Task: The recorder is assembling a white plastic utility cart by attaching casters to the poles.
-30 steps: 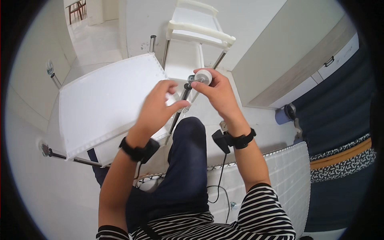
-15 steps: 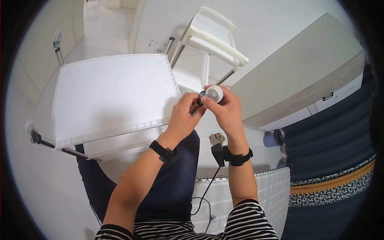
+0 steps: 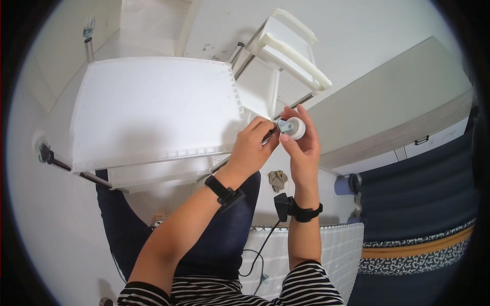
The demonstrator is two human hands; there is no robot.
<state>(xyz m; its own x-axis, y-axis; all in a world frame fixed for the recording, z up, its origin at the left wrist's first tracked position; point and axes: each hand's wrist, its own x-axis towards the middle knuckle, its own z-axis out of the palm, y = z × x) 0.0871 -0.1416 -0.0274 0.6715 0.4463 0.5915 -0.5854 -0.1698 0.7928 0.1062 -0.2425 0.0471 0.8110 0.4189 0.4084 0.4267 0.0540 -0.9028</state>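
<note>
Upper middle, my left hand (image 3: 253, 143) is closed around the end of a metal tube leg (image 3: 219, 164) of a white shelf unit (image 3: 158, 109) turned on its side. At that leg's tip sits a white caster wheel (image 3: 297, 128) with a grey-blue bracket. My right hand (image 3: 304, 148) curls around the wheel, thumb on the near side and fingers on the far side. The wheel's stem is mostly hidden by my left fingers. Two other caster wheels show on the unit's left legs, one at the far corner (image 3: 89, 26) and one at the near corner (image 3: 44, 153).
Behind stands a small white shelf rack (image 3: 278, 56). To the right are a pale cabinet (image 3: 393, 107) and a dark curtain (image 3: 413, 194). A crumpled brown cloth (image 3: 277, 180) lies on the floor, and a white quilted mat (image 3: 321, 255) is beside my right arm.
Both hands and the caster wheel appear shifted right in the view. My right fingers have spread wider around the wheel, and its bracket shows more. My left hand keeps hold near the leg's end.
</note>
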